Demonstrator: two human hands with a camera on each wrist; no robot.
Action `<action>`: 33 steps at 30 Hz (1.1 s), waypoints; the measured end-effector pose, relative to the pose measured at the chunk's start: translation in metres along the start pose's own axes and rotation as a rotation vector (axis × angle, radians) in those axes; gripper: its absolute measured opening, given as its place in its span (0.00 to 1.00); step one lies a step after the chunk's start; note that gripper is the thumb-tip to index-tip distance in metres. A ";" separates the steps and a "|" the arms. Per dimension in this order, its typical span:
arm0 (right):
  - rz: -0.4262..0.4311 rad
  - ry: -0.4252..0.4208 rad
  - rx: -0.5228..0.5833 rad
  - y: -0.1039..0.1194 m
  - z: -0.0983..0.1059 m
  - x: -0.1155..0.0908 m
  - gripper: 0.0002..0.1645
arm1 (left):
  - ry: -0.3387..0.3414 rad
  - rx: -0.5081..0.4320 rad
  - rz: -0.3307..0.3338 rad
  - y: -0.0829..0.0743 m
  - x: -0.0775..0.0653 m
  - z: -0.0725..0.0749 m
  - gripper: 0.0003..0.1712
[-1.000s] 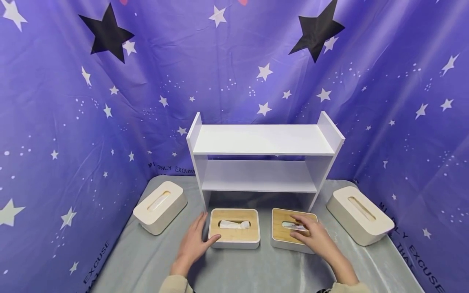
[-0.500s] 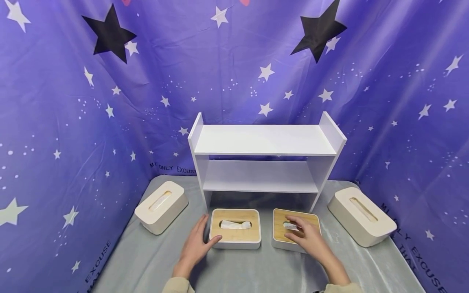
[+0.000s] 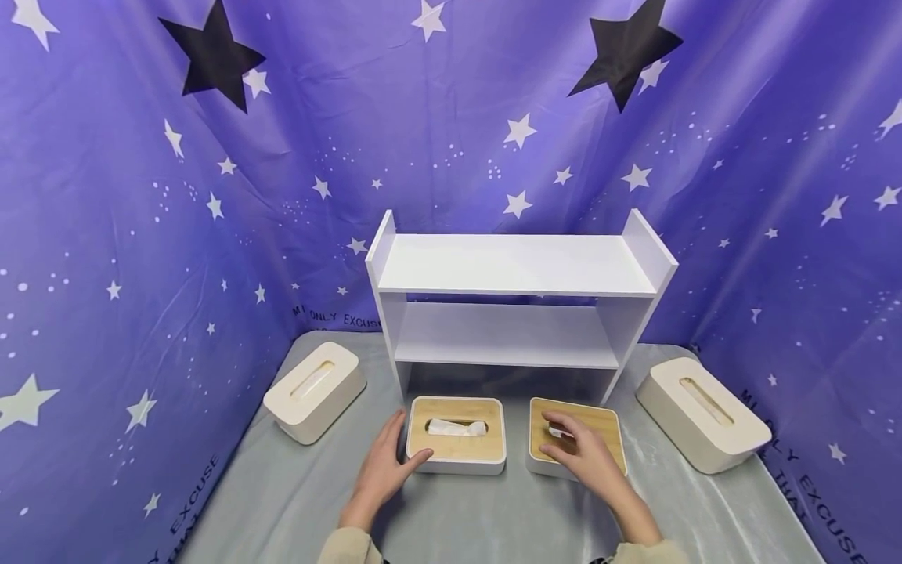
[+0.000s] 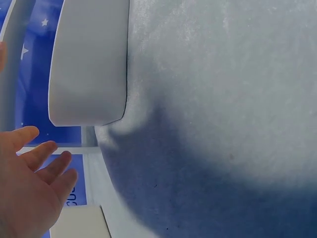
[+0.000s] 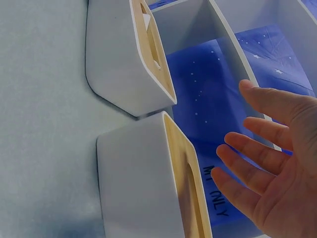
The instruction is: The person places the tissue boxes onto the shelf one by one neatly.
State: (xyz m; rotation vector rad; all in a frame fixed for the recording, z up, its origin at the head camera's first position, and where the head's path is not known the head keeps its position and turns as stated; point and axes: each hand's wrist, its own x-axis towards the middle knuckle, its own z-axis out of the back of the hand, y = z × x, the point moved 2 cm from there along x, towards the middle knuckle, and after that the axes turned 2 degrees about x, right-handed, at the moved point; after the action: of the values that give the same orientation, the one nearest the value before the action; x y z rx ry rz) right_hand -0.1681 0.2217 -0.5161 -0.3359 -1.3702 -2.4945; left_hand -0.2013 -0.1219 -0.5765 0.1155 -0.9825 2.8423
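Observation:
Two white tissue boxes with wooden lids sit side by side in the head view. A white tissue lies in the slot of the left wooden-lidded tissue box [image 3: 465,454]. My left hand [image 3: 384,466] is beside that box's left side, fingers spread and thumb toward its front corner. In the left wrist view, a gap shows between those fingers and the box wall [image 4: 91,64]. Over the right wooden-lidded tissue box [image 3: 595,419] hovers my right hand [image 3: 579,450], fingers loosely bent, partly covering the slot. The right wrist view shows this hand holding nothing, apart from the lid [image 5: 183,168].
Behind the two boxes stands a white two-tier shelf [image 3: 507,337]. One cream tissue box [image 3: 315,392] sits slanted at the left, another cream tissue box [image 3: 705,415] at the right. A grey cloth [image 3: 479,525] covers the table. Purple star-patterned curtains [image 3: 451,117] enclose it.
My right hand has shifted left across the right wooden lid, uncovering more of its right part. My left hand keeps its place beside the left box. The head view has shifted slightly.

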 end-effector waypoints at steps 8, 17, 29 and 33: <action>0.011 0.006 0.024 0.000 -0.009 0.003 0.30 | -0.015 -0.035 -0.002 0.002 0.000 -0.004 0.55; -0.063 0.016 0.136 0.002 -0.026 0.005 0.30 | -0.035 -0.073 -0.007 0.005 -0.002 -0.011 0.55; -0.197 -0.016 0.184 -0.001 -0.056 0.005 0.34 | -0.012 -0.140 0.025 0.007 -0.001 -0.017 0.56; -0.197 -0.024 0.225 0.000 -0.067 0.005 0.36 | -0.017 -0.177 0.024 0.008 -0.002 -0.019 0.56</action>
State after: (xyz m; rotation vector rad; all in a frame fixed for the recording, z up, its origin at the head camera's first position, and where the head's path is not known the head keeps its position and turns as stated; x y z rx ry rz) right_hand -0.1773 0.1636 -0.5496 -0.1918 -1.7507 -2.4591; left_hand -0.2011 -0.1167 -0.5967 0.1097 -1.2406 2.7641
